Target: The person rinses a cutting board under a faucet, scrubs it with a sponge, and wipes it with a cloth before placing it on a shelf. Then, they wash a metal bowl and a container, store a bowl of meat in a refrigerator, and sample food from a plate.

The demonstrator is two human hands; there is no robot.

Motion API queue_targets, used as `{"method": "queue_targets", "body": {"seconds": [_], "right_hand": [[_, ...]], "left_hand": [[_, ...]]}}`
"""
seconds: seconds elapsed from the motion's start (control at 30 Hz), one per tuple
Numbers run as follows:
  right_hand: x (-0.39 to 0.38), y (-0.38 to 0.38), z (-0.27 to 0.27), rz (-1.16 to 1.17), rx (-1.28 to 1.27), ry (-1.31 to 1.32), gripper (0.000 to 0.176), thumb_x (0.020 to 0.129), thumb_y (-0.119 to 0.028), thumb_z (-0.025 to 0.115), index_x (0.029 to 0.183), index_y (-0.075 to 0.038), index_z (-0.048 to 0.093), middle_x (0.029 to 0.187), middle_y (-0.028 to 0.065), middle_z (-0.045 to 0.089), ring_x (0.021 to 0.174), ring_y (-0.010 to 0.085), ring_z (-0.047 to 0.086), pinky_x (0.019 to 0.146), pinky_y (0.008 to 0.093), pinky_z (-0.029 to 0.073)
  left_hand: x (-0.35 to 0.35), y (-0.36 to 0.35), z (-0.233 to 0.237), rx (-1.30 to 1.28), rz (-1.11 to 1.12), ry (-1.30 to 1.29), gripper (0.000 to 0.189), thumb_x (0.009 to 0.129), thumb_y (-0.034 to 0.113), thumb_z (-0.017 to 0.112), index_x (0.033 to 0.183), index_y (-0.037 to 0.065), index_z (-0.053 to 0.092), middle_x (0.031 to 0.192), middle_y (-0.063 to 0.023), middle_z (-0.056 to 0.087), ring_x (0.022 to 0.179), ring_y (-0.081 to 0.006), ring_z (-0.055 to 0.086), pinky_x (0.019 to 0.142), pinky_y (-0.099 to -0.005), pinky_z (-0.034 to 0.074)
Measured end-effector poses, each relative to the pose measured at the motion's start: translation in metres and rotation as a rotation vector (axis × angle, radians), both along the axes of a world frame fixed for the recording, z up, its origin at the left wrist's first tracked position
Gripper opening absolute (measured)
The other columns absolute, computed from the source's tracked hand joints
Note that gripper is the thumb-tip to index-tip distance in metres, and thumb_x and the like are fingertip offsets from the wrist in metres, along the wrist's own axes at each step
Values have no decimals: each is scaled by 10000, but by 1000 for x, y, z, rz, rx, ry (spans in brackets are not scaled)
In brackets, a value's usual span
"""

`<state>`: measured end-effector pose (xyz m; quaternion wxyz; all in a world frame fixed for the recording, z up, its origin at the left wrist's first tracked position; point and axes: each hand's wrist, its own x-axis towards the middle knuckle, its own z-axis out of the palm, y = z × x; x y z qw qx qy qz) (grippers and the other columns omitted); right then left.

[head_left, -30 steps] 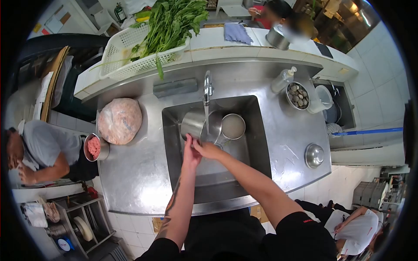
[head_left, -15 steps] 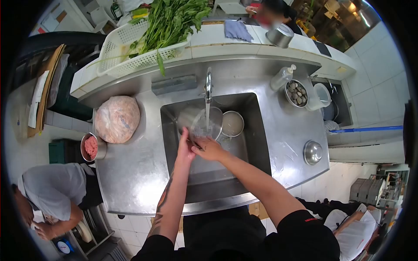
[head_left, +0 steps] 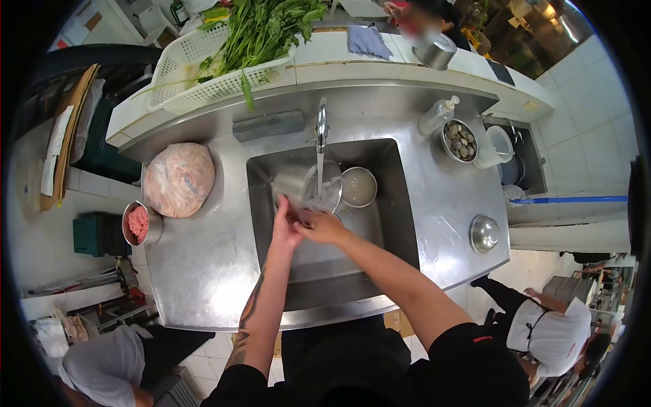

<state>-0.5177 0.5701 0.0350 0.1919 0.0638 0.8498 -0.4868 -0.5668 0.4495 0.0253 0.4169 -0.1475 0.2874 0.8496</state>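
My left hand [head_left: 287, 224] is over the sink [head_left: 400, 224] with its thumb stretched out and its palm turned to the right. Against that palm rests my right hand [head_left: 323, 227], its fingers curled in; anything between the hands is hidden. Water runs from the faucet [head_left: 321, 125] into a metal bowl [head_left: 333, 178] just beyond my fingers. Left of it in the sink stands a blurred metal container [head_left: 290, 180]. A round metal pot [head_left: 359, 187] with cloudy liquid sits to the right.
Left on the steel counter lies a bag of pale meat [head_left: 179, 180], beside a pot of minced meat [head_left: 139, 224]. Rightward are a pump bottle [head_left: 436, 119], a bowl of shellfish [head_left: 461, 141] and an upturned metal bowl [head_left: 485, 233]. A basket of greens [head_left: 169, 81] stands behind. Co-workers stand at both sides.
My hands stay together over the sink, with small shifts. The view has moved slightly. The co-worker at left has moved lower in view, and the one at right has changed posture.
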Motion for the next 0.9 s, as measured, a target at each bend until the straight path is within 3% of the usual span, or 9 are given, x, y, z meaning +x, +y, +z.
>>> {"method": "queue_targets", "body": {"seconds": [0.13, 0.27, 0.4, 0.53, 0.67, 0.73, 0.8, 0.87, 0.9], "right_hand": [[-12, -1, 38, -443, -677, -479, 945, 912, -810, 189, 1374, -75, 564, 1305, 225, 627, 1194, 327, 617, 1005, 425, 452], [-4, 9, 18, 175, 208, 134, 1007, 875, -856, 263, 1457, -60, 471, 1400, 159, 582, 1135, 308, 633, 965, 457, 463], [-20, 0, 62, -746, -699, -516, 825, 939, -736, 344, 1472, -116, 462, 1433, 153, 554, 1229, 296, 602, 995, 511, 448], [1, 8, 1, 59, 304, 125, 884, 939, -710, 367, 1457, 2, 438, 1501, 160, 480, 1393, 302, 450, 1117, 515, 341], [-7, -16, 3, -456, -743, -94, 731, 1011, -581, 363, 1438, 3, 462, 1527, 162, 442, 1455, 285, 357, 1187, 453, 257], [25, -6, 10, -113, 258, 344, 740, 1001, -586, 347, 1463, -16, 446, 1493, 195, 470, 1402, 335, 427, 1188, 465, 256], [15, -6, 29, -110, 292, 294, 712, 1018, -561, 339, 1468, -18, 438, 1483, 206, 478, 1412, 338, 412, 1180, 453, 275], [3, -17, 65, -395, -606, -44, 728, 1036, -549, 308, 1492, 16, 370, 1503, 199, 454, 1441, 331, 372, 1173, 437, 284], [6, -22, 44, -330, -438, 19, 713, 1020, -574, 319, 1508, -58, 386, 1464, 214, 494, 1407, 351, 416, 1164, 419, 307]], "left_hand": [[30, 3, -3, -126, 81, -122, 807, 845, 740, 582, 1349, 114, 509, 1284, -169, 565, 1208, -353, 554, 1006, -533, 466], [2, 0, 17, 84, 1, 14, 898, 828, 774, 562, 1468, 173, 377, 1381, -166, 479, 1216, -369, 541, 1025, -544, 459], [19, 7, -2, -149, 22, -201, 820, 870, 699, 593, 1430, 117, 454, 1327, -158, 559, 1223, -352, 544, 1049, -509, 451], [-9, 13, 10, 67, 58, -45, 718, 907, 669, 562, 1397, 152, 477, 1310, -79, 563, 1196, -290, 560, 1023, -479, 462], [-5, 22, 15, -53, 93, 22, 695, 923, 671, 539, 1356, 128, 527, 1284, -74, 598, 1162, -263, 576, 995, -441, 471], [-17, 20, 35, -30, 144, 114, 640, 938, 638, 548, 1334, 135, 546, 1263, -38, 606, 1166, -236, 567, 1013, -423, 453], [-13, 20, 14, -40, 112, 102, 640, 942, 639, 540, 1336, 134, 548, 1272, -39, 604, 1172, -230, 566, 1002, -412, 460], [-1, 19, -4, -61, 223, 89, 618, 952, 613, 548, 1336, 129, 548, 1298, -40, 587, 1154, -228, 572, 1001, -398, 460], [-4, 20, -12, -129, 287, 122, 626, 951, 600, 564, 1370, 139, 506, 1314, -30, 561, 1140, -270, 564, 993, -435, 462]]}}
